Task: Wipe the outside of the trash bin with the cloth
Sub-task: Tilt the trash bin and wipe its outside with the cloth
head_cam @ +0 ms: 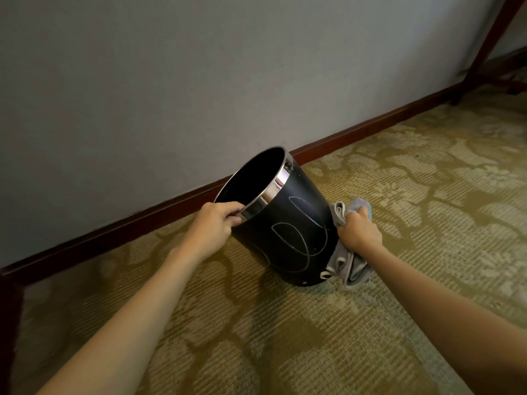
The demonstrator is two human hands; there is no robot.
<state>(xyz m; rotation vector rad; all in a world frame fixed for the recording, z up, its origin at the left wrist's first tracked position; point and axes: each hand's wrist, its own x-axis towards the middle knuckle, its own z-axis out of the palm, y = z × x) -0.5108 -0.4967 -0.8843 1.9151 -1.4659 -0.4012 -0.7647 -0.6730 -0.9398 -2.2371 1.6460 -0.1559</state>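
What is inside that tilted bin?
The bin looks empty: only its dark inner wall shows through the open mouth. The bottom is out of sight, so something small could lie there. The left hand grips the rim; the right hand presses the cloth outside.

Single head-worn wide-angle view, looking forward and steeply down from above, close over both outstretched forearms, facing the patterned carpet [399, 195] and the grey wall [171, 81] with its skirting board [356, 132], edges bowed by the lens
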